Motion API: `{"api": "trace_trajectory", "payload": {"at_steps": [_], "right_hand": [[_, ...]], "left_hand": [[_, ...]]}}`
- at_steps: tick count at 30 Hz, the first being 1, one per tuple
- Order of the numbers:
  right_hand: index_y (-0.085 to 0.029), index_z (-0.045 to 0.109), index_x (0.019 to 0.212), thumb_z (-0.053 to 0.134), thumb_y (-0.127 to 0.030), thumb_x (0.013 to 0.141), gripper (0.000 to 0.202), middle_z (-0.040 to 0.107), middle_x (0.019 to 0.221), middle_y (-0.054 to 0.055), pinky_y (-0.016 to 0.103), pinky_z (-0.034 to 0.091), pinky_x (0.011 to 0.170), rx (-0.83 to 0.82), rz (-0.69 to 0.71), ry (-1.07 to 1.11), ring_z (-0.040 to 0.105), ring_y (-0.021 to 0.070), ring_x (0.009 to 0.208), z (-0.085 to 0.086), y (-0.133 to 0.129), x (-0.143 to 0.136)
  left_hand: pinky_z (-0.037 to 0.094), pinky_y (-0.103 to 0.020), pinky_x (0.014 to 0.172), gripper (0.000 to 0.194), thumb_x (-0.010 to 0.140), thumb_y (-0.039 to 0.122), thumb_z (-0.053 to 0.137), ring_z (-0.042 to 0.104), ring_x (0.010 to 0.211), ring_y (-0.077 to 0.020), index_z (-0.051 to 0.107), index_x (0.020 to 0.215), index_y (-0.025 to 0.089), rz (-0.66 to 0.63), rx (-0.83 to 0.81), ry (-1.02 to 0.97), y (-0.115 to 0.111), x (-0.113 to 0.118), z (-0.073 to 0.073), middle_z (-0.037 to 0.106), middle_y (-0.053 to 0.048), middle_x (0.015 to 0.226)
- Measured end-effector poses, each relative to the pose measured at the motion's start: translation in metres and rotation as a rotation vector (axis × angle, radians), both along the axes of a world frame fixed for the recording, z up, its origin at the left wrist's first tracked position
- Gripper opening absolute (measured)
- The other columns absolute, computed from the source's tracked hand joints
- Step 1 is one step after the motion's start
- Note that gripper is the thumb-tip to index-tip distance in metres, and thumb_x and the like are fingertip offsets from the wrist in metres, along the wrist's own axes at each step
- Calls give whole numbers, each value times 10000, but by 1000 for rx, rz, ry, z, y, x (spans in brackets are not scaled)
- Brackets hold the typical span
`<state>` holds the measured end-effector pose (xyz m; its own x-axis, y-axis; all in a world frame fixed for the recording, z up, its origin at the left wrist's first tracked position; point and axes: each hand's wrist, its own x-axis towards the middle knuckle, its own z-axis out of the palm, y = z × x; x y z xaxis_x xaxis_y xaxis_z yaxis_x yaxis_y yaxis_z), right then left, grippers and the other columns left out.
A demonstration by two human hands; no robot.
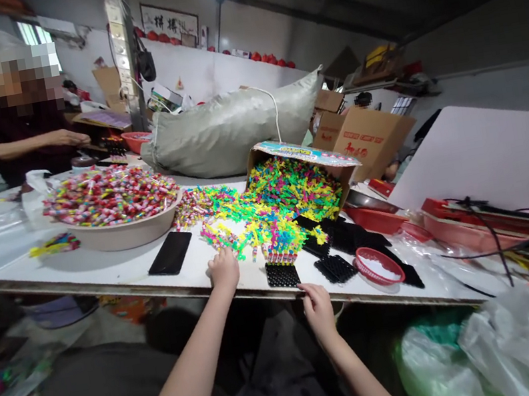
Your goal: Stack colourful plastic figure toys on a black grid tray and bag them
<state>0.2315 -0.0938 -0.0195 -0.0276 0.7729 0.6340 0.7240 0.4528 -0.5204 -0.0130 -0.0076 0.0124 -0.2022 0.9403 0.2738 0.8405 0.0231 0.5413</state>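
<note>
My left hand (pixel 224 269) rests near the table's front edge with its fingers curled, just below the pile of small colourful pieces (pixel 274 227). Whatever its fingers may hold is hidden. My right hand (pixel 316 299) is at the table edge, its fingers bent, the fingertips at the lower right corner of a black perforated tray (pixel 282 275). Several colourful pieces stand in a row along that tray's far side. Behind the pile, a tipped cardboard box (pixel 345 179) spills more pieces. A black phone (pixel 171 253) lies left of my left hand.
A wide bowl (pixel 121 235) of red and pink pieces stands at the left. More black trays (pixel 336 270) and a red basket (pixel 380 265) lie to the right. A large grey sack (pixel 223 130) is behind. Across the table at the left sits a person (pixel 13 125).
</note>
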Motion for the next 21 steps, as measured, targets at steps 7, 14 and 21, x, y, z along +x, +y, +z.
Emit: {"api": "trace_trajectory", "payload": {"at_steps": [7, 14, 21], "right_hand": [[-193, 645, 937, 412, -245, 809, 271, 650, 821, 59, 347, 445, 782, -249, 100, 371, 581, 193, 817, 12, -21, -36], [-200, 648, 959, 596, -401, 710, 325, 663, 927, 59, 309, 490, 706, -546, 327, 798, 609, 180, 783, 38, -29, -81], [-187, 646, 837, 630, -375, 698, 233, 664, 859, 55, 317, 484, 761, -496, 267, 811, 612, 191, 812, 23, -36, -82]], "left_hand": [[429, -290, 718, 203, 815, 249, 440, 568, 796, -172, 427, 1002, 171, 17, 78, -511, -41, -1, -2, 574, -65, 873], [426, -236, 637, 328, 689, 420, 578, 511, 589, -87, 335, 737, 205, -347, -44, -1230, -111, 34, -3, 543, 27, 713], [422, -235, 666, 392, 647, 479, 616, 531, 649, -98, 345, 676, 197, -441, -198, -1316, -119, 50, -27, 567, 15, 718]]}}
